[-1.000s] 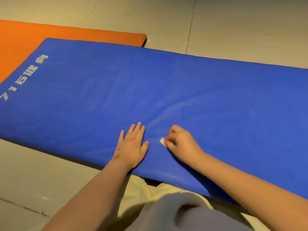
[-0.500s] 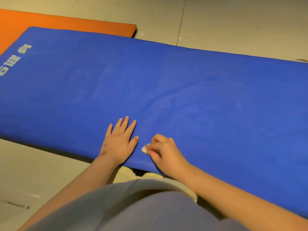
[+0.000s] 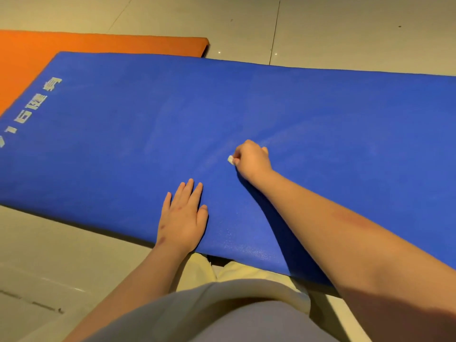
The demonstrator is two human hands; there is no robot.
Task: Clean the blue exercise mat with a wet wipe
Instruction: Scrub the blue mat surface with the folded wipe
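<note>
Right hand curled around a small white wet wipe — pressed on the blue exercise mat mid-surface, left hand flat, fingers straight, near edge, orange mat far left — tiled floor around.

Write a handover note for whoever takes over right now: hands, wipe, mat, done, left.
Left hand: open, palm flat on the blue padded exercise mat close to its near edge.
Right hand: pinches the small white wadded wet wipe against the mat's middle, farther out than the left hand.
Mat: flat on the grey tiled floor. An orange mat shows behind its far left corner.
Done: faint streaks around the right hand. How much is cleaned cannot be told.
Left: probably most of the surface, including the lettered left end and the right end.
</note>
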